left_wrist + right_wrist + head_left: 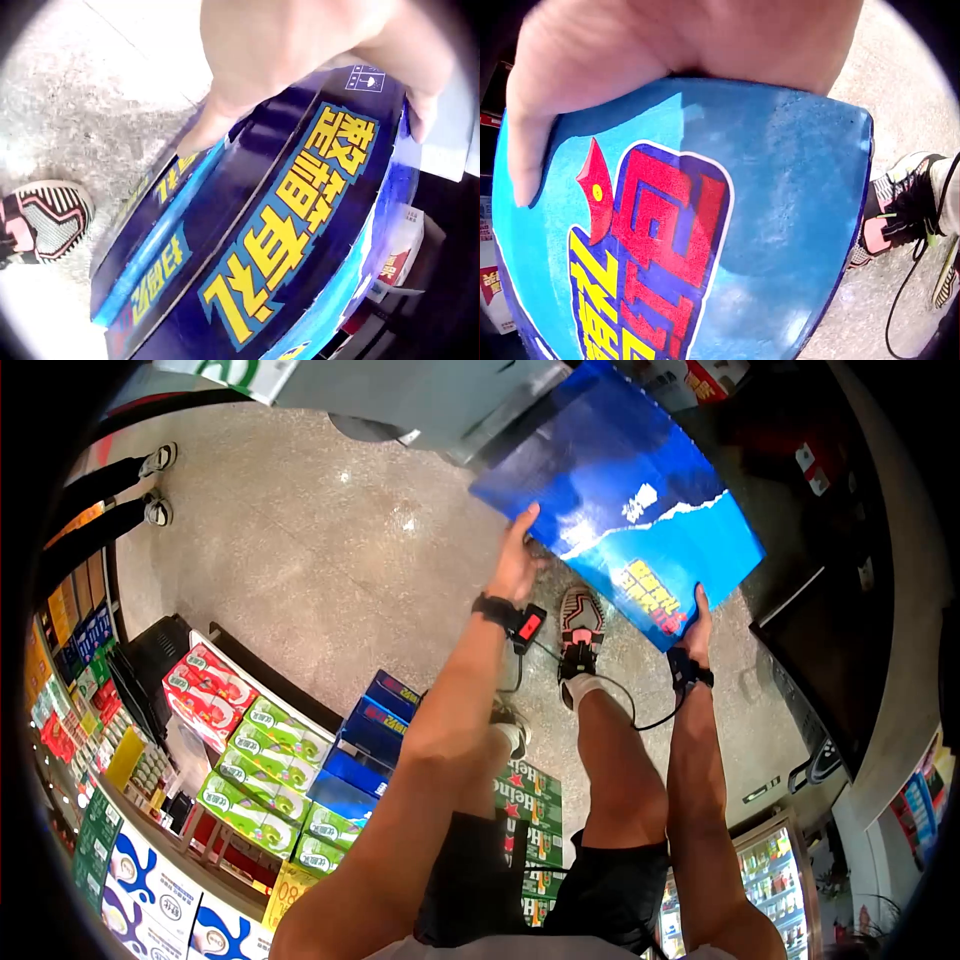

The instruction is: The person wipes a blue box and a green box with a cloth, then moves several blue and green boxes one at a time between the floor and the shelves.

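A blue cardboard carton (650, 470), dark blue with a lighter blue band and yellow and red lettering, is tilted in front of me, held between both hands. My left hand (513, 568) grips its near left edge, thumb on the printed face. In the left wrist view, that hand (292, 45) spans the carton's dark side (277, 202) with large yellow characters. At the near right corner my right hand (698, 632) holds on, thumb over the light blue face. The right wrist view shows the thumb lying along the edge; the other fingers are hidden.
Red packs (208, 695), green packs (262, 770) and blue boxes (385, 710) are stacked at left. Green beer cartons (540, 815) stand by my legs. Another person's shoes (158, 510) show far left. A grey surface (420, 400) lies ahead; a glass-door fridge (780, 880) is behind right.
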Available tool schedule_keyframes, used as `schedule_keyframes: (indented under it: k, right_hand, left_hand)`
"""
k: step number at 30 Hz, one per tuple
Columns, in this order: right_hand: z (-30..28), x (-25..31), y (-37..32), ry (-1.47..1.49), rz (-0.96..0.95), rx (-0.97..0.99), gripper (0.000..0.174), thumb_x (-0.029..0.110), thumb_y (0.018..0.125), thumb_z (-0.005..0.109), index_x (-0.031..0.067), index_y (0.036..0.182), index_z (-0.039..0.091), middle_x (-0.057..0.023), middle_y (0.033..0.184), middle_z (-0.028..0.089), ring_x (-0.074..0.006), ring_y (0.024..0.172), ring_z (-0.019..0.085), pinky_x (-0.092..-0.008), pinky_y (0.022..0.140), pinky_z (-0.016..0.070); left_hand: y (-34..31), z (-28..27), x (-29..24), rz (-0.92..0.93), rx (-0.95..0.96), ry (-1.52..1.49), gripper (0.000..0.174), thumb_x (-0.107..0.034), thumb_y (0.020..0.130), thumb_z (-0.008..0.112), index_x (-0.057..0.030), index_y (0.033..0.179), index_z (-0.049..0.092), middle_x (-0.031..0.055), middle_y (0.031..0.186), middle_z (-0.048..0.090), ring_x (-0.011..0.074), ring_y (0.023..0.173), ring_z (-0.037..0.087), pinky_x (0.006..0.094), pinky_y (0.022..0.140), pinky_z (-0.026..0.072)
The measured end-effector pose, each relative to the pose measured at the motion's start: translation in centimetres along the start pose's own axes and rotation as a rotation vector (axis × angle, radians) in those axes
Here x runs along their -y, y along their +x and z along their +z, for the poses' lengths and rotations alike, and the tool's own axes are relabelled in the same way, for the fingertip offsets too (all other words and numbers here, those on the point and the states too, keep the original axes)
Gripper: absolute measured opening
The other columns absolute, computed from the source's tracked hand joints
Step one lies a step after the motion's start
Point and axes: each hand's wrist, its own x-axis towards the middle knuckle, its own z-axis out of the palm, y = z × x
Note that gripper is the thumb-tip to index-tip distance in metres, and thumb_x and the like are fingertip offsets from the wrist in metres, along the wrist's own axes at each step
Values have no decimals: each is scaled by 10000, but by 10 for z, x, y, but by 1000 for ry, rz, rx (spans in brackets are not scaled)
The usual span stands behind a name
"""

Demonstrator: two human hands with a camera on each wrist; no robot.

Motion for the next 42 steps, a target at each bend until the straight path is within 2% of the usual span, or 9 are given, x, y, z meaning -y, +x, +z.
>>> schedule_keyframes:
  k: [5,7,10,21,24,27,32,36,42]
  right_hand:
    - [18,3,-1,-10,48,22,581,359,894,648,26,1325,446,-169,1221,598,-327,1055,618,-487,946,488]
    - [20,6,-8,-2,41,48,569,339,896,651,23,1323,446,-171,1232,597,-323,1067,617,-478,943,493]
    - [21,-1,-6,-8,-7,39,577,325,890,668,16,1323,443,-167,1250,588,-310,1078,614,-458,954,488]
    - [-25,1,32,-377,145,223,800,532,840,681,44,1401,385,-104,1342,539,-249,1183,542,-397,1024,395]
    - [-46,6,51,-1120,-88,-364,1141,686,633,768,-84,1362,346,-221,1368,470,-333,1229,484,-491,995,391]
    - [14,-10,-49,-1538,-623,-622,1123,656,622,778,-116,1321,357,-242,1279,441,-391,1265,410,-569,975,387]
    - [75,-85,-154,-1670,-863,50,845,460,735,781,-117,1244,431,-254,1246,425,-406,1161,451,-492,970,398]
    - [118,-153,-217,-1616,-337,594,696,385,764,778,-122,1157,509,-229,1126,535,-280,908,598,-374,845,468]
    - [164,-239,-261,-1905,-245,980,563,349,829,740,-54,1168,539,-129,1048,632,-188,896,628,-317,765,497]
  left_hand:
    - [-7,13,-6,46,-83,13,650,-603,866,564,-86,1257,513,40,1145,588,189,1045,537,403,867,420]
    - [0,8,-8,86,80,57,916,-701,837,517,-33,1433,321,179,1394,398,327,1283,376,476,1092,258]
    - [4,12,-6,107,-90,32,645,-625,883,523,-92,1246,526,20,1124,593,171,994,533,346,886,396]
    - [-38,19,11,18,2,98,919,-683,861,495,-75,1499,235,149,1517,282,275,1400,236,541,1089,215]
    - [-101,11,53,98,-92,249,934,-605,858,580,25,1473,268,215,1531,280,330,1406,280,435,1104,268]
    - [-184,-19,65,63,-141,300,644,-441,898,620,69,1283,537,175,1282,590,264,1178,554,360,990,410]
    - [-319,-121,68,226,-206,-89,414,-212,949,555,13,1295,539,87,1205,627,183,1022,626,293,858,508]
    - [-402,-202,76,428,-397,-390,325,-122,973,484,21,1261,533,122,1182,629,190,1020,640,316,805,538]
    - [-509,-251,153,440,-906,-778,408,-336,891,595,-7,1133,600,79,988,662,191,843,641,344,769,525]
